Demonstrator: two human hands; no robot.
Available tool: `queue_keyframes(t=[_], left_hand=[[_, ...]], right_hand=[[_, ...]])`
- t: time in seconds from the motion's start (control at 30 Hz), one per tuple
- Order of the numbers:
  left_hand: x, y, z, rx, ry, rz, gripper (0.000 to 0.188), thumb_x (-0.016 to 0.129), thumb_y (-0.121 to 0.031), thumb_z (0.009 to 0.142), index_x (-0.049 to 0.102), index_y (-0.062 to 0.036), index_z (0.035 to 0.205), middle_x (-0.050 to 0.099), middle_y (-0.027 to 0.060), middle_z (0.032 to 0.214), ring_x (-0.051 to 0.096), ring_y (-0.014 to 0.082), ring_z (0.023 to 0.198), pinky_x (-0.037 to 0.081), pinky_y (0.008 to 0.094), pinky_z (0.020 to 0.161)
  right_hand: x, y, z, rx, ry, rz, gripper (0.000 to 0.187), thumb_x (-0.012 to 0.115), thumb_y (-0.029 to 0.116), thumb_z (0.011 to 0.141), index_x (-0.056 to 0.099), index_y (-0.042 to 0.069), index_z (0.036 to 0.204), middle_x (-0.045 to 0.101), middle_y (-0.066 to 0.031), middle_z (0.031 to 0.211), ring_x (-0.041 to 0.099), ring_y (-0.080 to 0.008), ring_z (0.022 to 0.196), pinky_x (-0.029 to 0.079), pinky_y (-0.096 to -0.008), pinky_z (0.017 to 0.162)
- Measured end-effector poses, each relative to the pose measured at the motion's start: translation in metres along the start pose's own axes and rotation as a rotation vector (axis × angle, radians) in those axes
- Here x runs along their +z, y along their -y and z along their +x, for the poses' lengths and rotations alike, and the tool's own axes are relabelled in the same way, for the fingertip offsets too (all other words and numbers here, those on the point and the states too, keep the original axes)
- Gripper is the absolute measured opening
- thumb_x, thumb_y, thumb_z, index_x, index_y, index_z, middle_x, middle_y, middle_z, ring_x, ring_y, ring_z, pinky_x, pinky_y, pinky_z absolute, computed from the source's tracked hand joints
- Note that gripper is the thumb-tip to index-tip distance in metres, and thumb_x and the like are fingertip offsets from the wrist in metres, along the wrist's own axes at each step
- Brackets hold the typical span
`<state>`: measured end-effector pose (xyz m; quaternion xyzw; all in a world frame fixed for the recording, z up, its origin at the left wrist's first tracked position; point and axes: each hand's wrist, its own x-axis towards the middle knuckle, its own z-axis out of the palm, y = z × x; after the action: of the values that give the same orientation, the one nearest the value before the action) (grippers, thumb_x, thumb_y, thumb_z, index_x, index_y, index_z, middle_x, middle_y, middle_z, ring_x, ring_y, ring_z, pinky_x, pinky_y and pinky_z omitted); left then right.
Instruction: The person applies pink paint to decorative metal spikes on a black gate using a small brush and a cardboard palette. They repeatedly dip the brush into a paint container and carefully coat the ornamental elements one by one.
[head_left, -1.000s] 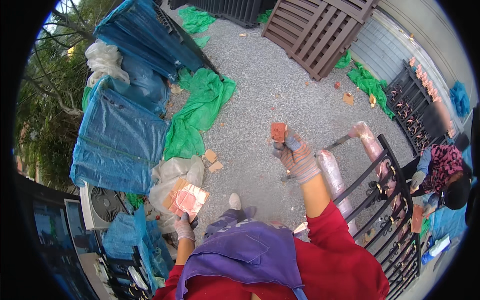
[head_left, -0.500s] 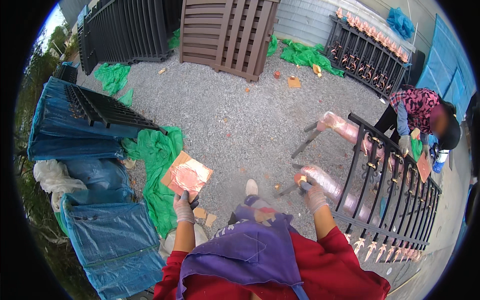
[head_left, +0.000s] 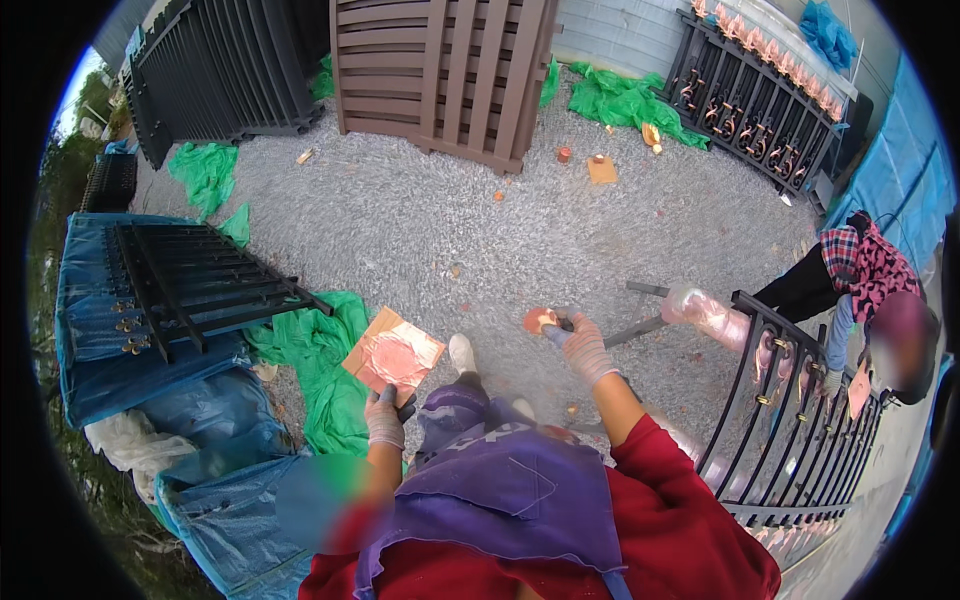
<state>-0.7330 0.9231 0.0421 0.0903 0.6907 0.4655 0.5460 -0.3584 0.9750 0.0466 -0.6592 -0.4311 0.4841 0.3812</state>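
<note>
My left hand [head_left: 385,418], in a light glove with dark fingertips, grips the near edge of a square cardboard piece [head_left: 418,352]. A wet-looking copper-coloured patch covers the cardboard's middle. In front of my body, my gloved right hand [head_left: 588,352] is closed around a small roundish pad [head_left: 540,320], copper-stained with a pale yellowish part. Its exact kind is hard to make out. A gap separates the pad from the cardboard. To my right a black metal fence panel [head_left: 745,395] with gold-coloured collars and copper-coloured tips lies across plastic-wrapped supports [head_left: 712,315].
A co-worker [head_left: 875,270] bends over the panel's far right end. Green netting [head_left: 330,385] and blue tarp-covered stacks [head_left: 225,500] lie at my left. Dark panels [head_left: 240,80], a brown slatted panel [head_left: 430,80] and a copper-tipped fence stack [head_left: 750,105] stand at the back.
My right hand has moved left with the pad, away from the fence panel and nearer the cardboard. My view has turned and one foot has shifted left. The co-worker bends lower.
</note>
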Motion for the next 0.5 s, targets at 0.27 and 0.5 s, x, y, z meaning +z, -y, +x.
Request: queue_keyframes(t=[0.27, 0.5], left_hand=[[0.155, -0.108, 0.155, -0.023, 0.108, 0.03, 0.03, 0.061, -0.02, 0.091, 0.054, -0.0103, 0.119, 0.068, 0.0082, 0.098, 0.07, 0.0223, 0.072, 0.055, 0.0304, 0.05], [0.345, -0.195, 0.228, -0.001, 0.337, 0.279, 0.029, 0.059, -0.019, 0.091, 0.054, -0.0106, 0.118, 0.068, 0.0072, 0.097, 0.068, 0.02, 0.073, 0.056, 0.0308, 0.055]], right_hand=[[-0.043, -0.026, 0.072, 0.402, -0.294, 0.185, 0.03, 0.071, 0.013, 0.085, 0.062, 0.006, 0.113, 0.062, 0.0007, 0.084, 0.054, -0.008, 0.069, 0.045, -0.024, 0.061], [-0.093, -0.016, 0.077, 0.506, -0.8, 0.552, 0.036, 0.072, 0.017, 0.084, 0.059, 0.008, 0.117, 0.061, 0.0004, 0.086, 0.055, -0.0085, 0.068, 0.045, -0.0223, 0.056]])
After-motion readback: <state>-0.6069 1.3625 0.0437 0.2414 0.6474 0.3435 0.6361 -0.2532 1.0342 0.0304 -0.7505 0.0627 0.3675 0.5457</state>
